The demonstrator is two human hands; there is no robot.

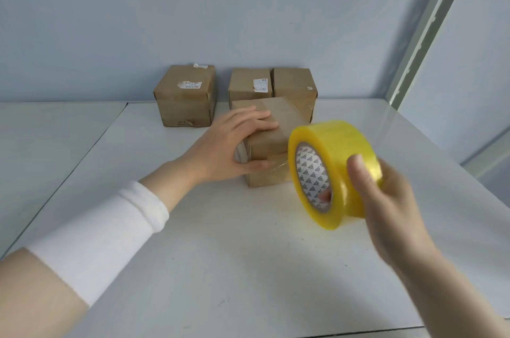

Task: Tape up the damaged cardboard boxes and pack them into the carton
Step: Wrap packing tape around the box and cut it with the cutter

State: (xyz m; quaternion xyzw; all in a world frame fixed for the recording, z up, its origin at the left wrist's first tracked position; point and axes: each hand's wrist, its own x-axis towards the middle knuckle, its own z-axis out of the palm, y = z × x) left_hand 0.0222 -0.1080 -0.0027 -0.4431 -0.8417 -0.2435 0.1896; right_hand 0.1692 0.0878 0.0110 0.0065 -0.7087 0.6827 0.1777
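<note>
A small brown cardboard box [276,128] sits mid-table with clear tape across its top. My left hand [234,144] lies over its left top and side, fingers straight on the top and thumb against the front face. My right hand [386,199] grips a yellow roll of clear tape [334,172], held upright just right of the box, one fingertip showing through the core. A thin strip of tape runs from the roll to the box front. Three more brown boxes stand behind: one at the left [185,95], two side by side [249,83] [295,86].
The white table [220,255] has a seam at its left where a second surface [41,144] adjoins. A pale blue wall rises behind the boxes. A white metal frame post [430,26] slants up at the right.
</note>
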